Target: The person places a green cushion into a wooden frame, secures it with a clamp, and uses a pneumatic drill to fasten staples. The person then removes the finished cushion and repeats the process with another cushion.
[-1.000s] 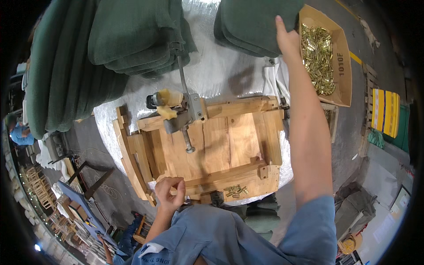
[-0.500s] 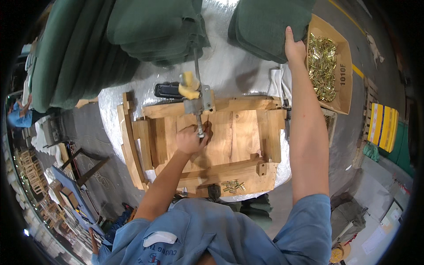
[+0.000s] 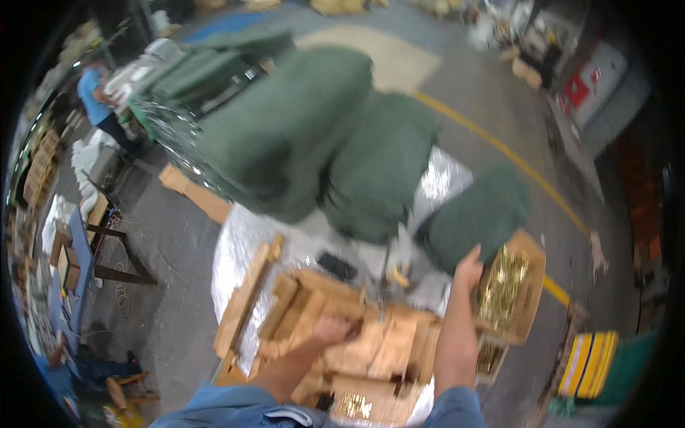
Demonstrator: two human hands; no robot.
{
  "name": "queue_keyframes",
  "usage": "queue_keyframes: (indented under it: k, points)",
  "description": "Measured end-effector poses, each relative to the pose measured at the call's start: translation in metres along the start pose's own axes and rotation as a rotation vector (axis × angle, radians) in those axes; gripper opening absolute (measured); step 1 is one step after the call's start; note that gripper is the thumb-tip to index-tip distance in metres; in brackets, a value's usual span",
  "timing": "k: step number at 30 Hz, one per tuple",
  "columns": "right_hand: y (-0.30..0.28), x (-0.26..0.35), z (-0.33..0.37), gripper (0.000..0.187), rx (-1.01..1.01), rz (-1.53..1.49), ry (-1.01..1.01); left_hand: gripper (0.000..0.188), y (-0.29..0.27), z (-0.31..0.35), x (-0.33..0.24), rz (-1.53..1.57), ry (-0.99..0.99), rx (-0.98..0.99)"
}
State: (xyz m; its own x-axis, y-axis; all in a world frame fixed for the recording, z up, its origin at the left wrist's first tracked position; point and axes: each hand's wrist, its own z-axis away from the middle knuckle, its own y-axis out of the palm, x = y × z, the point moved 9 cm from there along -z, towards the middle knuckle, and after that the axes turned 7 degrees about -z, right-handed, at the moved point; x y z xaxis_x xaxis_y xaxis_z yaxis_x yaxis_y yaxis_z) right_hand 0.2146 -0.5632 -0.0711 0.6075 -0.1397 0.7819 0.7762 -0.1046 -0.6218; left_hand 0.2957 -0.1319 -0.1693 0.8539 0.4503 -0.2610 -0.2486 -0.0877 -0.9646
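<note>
My right hand point(image 3: 469, 268) grips the near edge of a small stack of dark green fabric-covered pads point(image 3: 479, 214), thumb on the near side, other fingers mostly hidden. My left hand point(image 3: 335, 329) is over the inside of a wooden frame point(image 3: 399, 391) with a light wood panel. Its fingers look curled, but blur hides whether anything is in them. Just beyond and to its right stands a metal rod-like tool point(image 3: 383, 296) with a yellow wrapped part point(image 3: 399, 275) at the frame's far rail.
An open cardboard box point(image 3: 531, 285) of brass-coloured metal parts stands beside the right hand. More parts point(image 3: 354, 405) lie on the frame's near side. Taller green pad stacks point(image 3: 378, 171) rise beyond. A black object point(image 3: 337, 265) lies behind the frame. A person point(image 3: 96, 96) stands far left.
The view has swung upward, bringing in more floor and the tall stacks. My left hand now appears left of the tool it was closed around. The right hand stays at the pads.
</note>
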Motion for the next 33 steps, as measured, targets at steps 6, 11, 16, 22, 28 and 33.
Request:
queue_keyframes:
  k: [6, 11, 16, 22, 28, 33]
  points:
    - [0.007, -0.020, -0.023, 0.101, -0.078, -0.035, -0.003, 0.037, -0.029, -0.015, -0.006, 0.070, 0.026, 0.021]
    - [0.001, -0.005, -0.042, 0.103, -0.019, 0.166, -0.077, 0.037, -0.021, -0.012, -0.010, 0.145, 0.029, 0.167]
    - [0.014, -0.044, -0.057, 0.113, 0.252, 0.194, -0.002, 0.034, 0.003, 0.005, 0.006, 0.150, 0.081, -0.043]
    - [0.018, -0.062, -0.126, 0.101, 0.110, -0.096, -0.301, 0.027, -0.012, -0.001, -0.010, 0.256, 0.088, -0.105]
    - [0.030, -0.058, -0.108, 0.103, 0.343, 0.117, -0.167, 0.025, -0.006, 0.006, -0.003, 0.241, 0.072, -0.133]
    - [0.006, -0.041, -0.094, 0.105, 0.050, 0.163, -0.095, 0.026, -0.012, -0.010, -0.011, 0.283, 0.141, -0.191]
